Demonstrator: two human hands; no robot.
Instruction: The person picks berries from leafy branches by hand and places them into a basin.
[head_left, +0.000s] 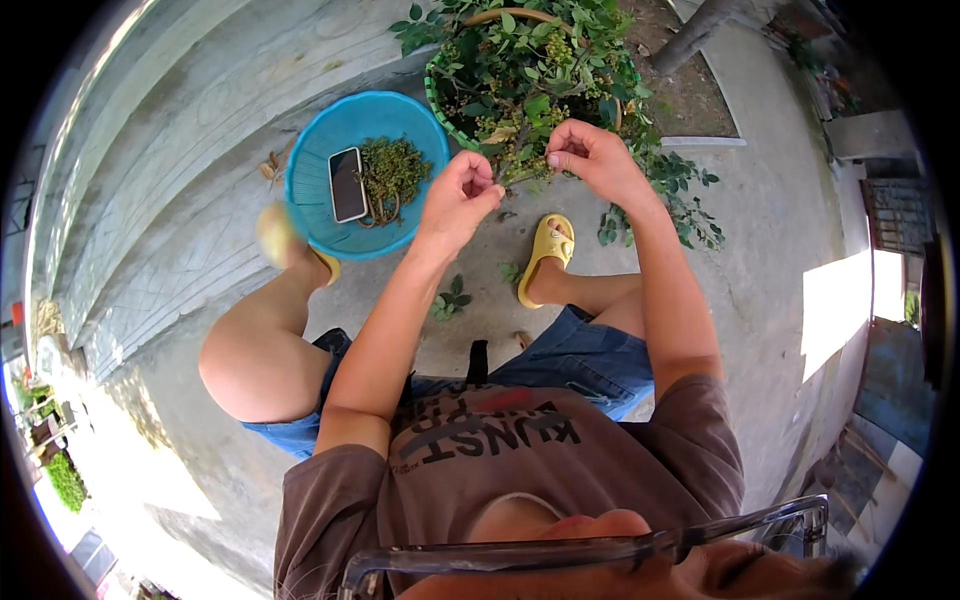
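My left hand is closed in a pinch just right of a blue plastic basin. My right hand pinches at the end of a sprig of small green berries, in front of a leafy heap. Whatever lies between my left fingertips is too small to make out; they are at the sprig's left end. Inside the basin lie a pile of green berry clusters and a phone with a dark screen. Leafy branches with berries fill a green-rimmed basket beyond my hands.
Concrete steps rise on the left. My feet in yellow slippers stand on either side below the hands. A leafy branch hangs onto the floor at right, and a fallen sprig of leaves lies between my legs.
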